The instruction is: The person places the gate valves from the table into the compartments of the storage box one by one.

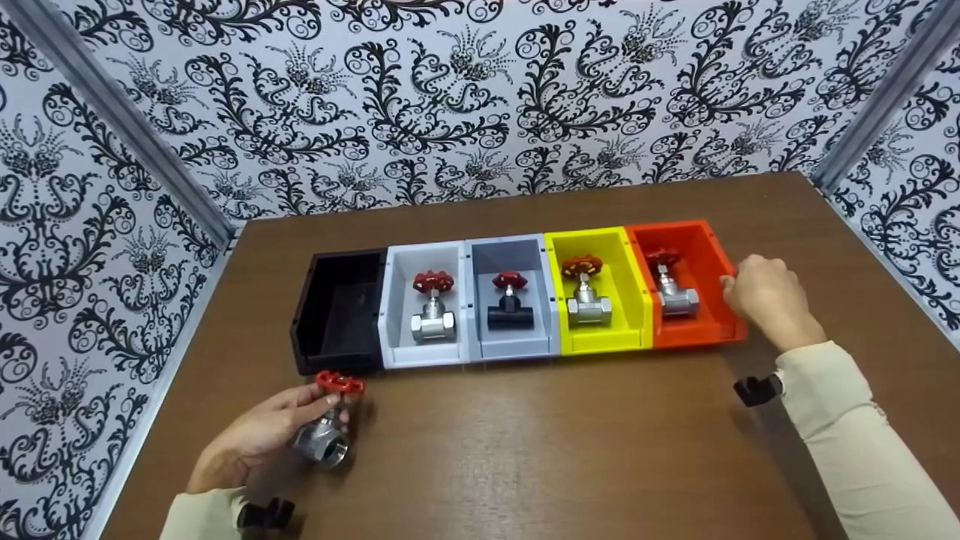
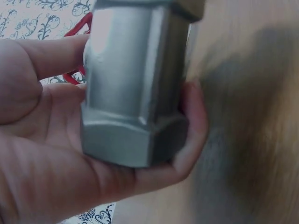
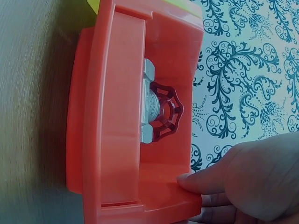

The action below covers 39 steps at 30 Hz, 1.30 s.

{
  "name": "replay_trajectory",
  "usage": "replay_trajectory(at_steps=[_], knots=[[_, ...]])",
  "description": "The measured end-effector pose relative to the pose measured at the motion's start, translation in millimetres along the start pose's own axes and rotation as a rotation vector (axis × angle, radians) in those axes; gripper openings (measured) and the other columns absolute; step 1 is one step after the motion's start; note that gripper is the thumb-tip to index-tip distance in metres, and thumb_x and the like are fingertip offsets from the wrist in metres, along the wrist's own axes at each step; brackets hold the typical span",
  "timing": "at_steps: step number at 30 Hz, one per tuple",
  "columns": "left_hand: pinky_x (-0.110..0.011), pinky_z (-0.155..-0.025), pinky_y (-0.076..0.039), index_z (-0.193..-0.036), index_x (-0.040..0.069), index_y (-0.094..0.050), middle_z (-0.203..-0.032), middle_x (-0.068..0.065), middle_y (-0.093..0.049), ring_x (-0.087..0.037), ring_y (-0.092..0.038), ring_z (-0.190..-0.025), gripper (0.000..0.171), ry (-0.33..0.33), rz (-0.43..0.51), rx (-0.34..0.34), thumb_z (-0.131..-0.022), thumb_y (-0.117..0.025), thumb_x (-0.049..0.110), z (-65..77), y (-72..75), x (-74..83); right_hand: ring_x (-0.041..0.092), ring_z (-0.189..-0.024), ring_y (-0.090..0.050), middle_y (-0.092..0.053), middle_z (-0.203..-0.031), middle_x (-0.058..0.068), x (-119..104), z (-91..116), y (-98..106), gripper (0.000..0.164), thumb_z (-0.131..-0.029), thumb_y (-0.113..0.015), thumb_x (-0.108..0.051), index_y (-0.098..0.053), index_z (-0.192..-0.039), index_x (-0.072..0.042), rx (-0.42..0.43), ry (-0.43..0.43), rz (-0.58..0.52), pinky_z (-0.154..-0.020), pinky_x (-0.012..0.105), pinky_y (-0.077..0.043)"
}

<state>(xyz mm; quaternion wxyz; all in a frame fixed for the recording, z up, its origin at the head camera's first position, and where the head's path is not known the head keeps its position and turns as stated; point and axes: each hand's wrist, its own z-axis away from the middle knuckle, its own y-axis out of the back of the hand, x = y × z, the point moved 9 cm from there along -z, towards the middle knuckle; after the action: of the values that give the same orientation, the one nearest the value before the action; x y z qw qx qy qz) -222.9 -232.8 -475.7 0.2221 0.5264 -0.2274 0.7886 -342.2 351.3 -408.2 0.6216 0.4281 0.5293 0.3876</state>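
My left hand (image 1: pixel 262 431) holds a metal gate valve (image 1: pixel 324 441) with a red handwheel, above the table in front of the black bin (image 1: pixel 337 360). In the left wrist view, fingers curl around the hexagonal end of the valve body (image 2: pixel 131 74); the handwheel is mostly hidden behind it. At the far right of the row, my right hand (image 1: pixel 769 296) pinches the side wall of the orange-red bin (image 1: pixel 709 251), thumb inside and fingers outside. A valve (image 3: pixel 148 105) with a dark red handwheel lies in that bin.
Joined in one row are the black bin, a white bin (image 1: pixel 401 259), a grey bin (image 1: pixel 487 255), a yellow bin (image 1: pixel 630 322) and the orange-red one. Each except the black holds one valve. Patterned walls (image 1: pixel 480 90) border the brown table (image 1: pixel 540 435).
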Motion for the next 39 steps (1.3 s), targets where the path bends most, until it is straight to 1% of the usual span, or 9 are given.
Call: replay_trajectory(at_steps=[4, 8, 11, 14, 18, 23, 29, 35, 39], knots=[[-0.028, -0.082, -0.053, -0.132, -0.004, -0.047, -0.109, -0.003, -0.065, -0.013, -0.063, -0.097, 0.033, -0.014, -0.052, -0.003, -0.105, -0.047, 0.014, 1.2, -0.7, 1.2, 0.045, -0.072, -0.057, -0.058, -0.083, 0.03, 1.4, 0.1, -0.7, 0.031, -0.097, -0.054, -0.02, -0.061, -0.092, 0.01, -0.008, -0.012, -0.004, -0.063, 0.05, -0.047], [-0.029, -0.086, -0.051, -0.141, -0.008, -0.04, -0.115, -0.004, -0.066, -0.014, -0.062, -0.101, 0.046, 0.022, -0.086, 0.017, -0.103, -0.053, 0.014, 1.9, -0.3, -1.9, 0.044, -0.072, -0.057, -0.057, -0.083, 0.03, 2.1, 0.6, -1.1, 0.031, -0.097, -0.055, -0.019, -0.061, -0.093, 0.01, -0.015, -0.016, -0.002, -0.064, 0.05, -0.047], [-0.028, -0.086, -0.052, -0.144, -0.011, -0.034, -0.119, -0.009, -0.064, -0.015, -0.063, -0.1, 0.054, 0.024, -0.114, 0.016, -0.101, -0.056, 0.013, 0.7, -2.0, -2.9, 0.047, -0.074, -0.058, -0.058, -0.085, 0.031, 2.1, 0.4, -0.9, 0.03, -0.096, -0.054, -0.019, -0.061, -0.093, 0.01, -0.009, -0.017, 0.007, -0.065, 0.054, -0.048], [-0.027, -0.084, -0.052, -0.141, -0.013, -0.035, -0.12, -0.011, -0.064, -0.014, -0.064, -0.098, 0.054, 0.009, -0.13, 0.016, -0.099, -0.058, 0.011, -0.6, -3.5, -3.0, 0.05, -0.077, -0.058, -0.058, -0.087, 0.033, 1.3, 0.4, -0.5, 0.03, -0.095, -0.054, -0.019, -0.061, -0.092, 0.01, -0.001, -0.017, 0.013, -0.067, 0.059, -0.049], [-0.027, -0.081, -0.054, -0.141, -0.013, -0.035, -0.119, -0.01, -0.066, -0.013, -0.066, -0.096, 0.053, 0.004, -0.083, -0.002, -0.099, -0.057, 0.01, -1.0, -4.6, -3.2, 0.05, -0.077, -0.058, -0.058, -0.088, 0.034, 0.5, 0.3, -0.3, 0.03, -0.095, -0.054, -0.019, -0.061, -0.093, 0.01, 0.0, -0.018, 0.011, -0.067, 0.058, -0.049], [-0.028, -0.079, -0.056, -0.141, -0.007, -0.039, -0.11, -0.007, -0.069, -0.014, -0.069, -0.09, 0.046, 0.015, -0.02, -0.027, -0.101, -0.055, 0.009, -0.8, -4.4, -3.1, 0.046, -0.073, -0.057, -0.058, -0.085, 0.032, 0.7, 0.4, -0.3, 0.03, -0.095, -0.054, -0.018, -0.062, -0.093, 0.01, -0.008, -0.02, 0.004, -0.063, 0.053, -0.048], [-0.028, -0.076, -0.057, -0.132, 0.0, -0.051, -0.105, -0.006, -0.07, -0.014, -0.07, -0.086, 0.032, -0.027, -0.033, -0.036, -0.101, -0.053, 0.008, -0.1, -3.8, 0.2, 0.044, -0.072, -0.057, -0.058, -0.084, 0.031, 1.7, 0.4, 0.1, 0.029, -0.095, -0.054, -0.018, -0.063, -0.093, 0.01, -0.008, -0.021, -0.008, -0.062, 0.05, -0.047], [-0.028, -0.076, -0.057, -0.13, 0.002, -0.053, -0.104, -0.003, -0.07, -0.013, -0.069, -0.087, 0.028, -0.057, -0.028, -0.065, -0.103, -0.049, 0.008, 1.1, -5.0, 2.6, 0.044, -0.072, -0.057, -0.059, -0.085, 0.031, 2.0, 0.5, -0.1, 0.03, -0.095, -0.054, -0.018, -0.063, -0.094, 0.01, -0.002, -0.019, -0.014, -0.062, 0.05, -0.048], [-0.028, -0.076, -0.057, -0.128, 0.005, -0.055, -0.105, -0.003, -0.07, -0.012, -0.069, -0.089, 0.026, -0.1, -0.033, -0.063, -0.103, -0.047, 0.006, 0.8, -4.1, 6.5, 0.046, -0.073, -0.057, -0.058, -0.085, 0.032, 1.5, 0.8, 0.3, 0.029, -0.095, -0.054, -0.018, -0.062, -0.093, 0.01, 0.008, -0.012, -0.011, -0.063, 0.052, -0.048]])
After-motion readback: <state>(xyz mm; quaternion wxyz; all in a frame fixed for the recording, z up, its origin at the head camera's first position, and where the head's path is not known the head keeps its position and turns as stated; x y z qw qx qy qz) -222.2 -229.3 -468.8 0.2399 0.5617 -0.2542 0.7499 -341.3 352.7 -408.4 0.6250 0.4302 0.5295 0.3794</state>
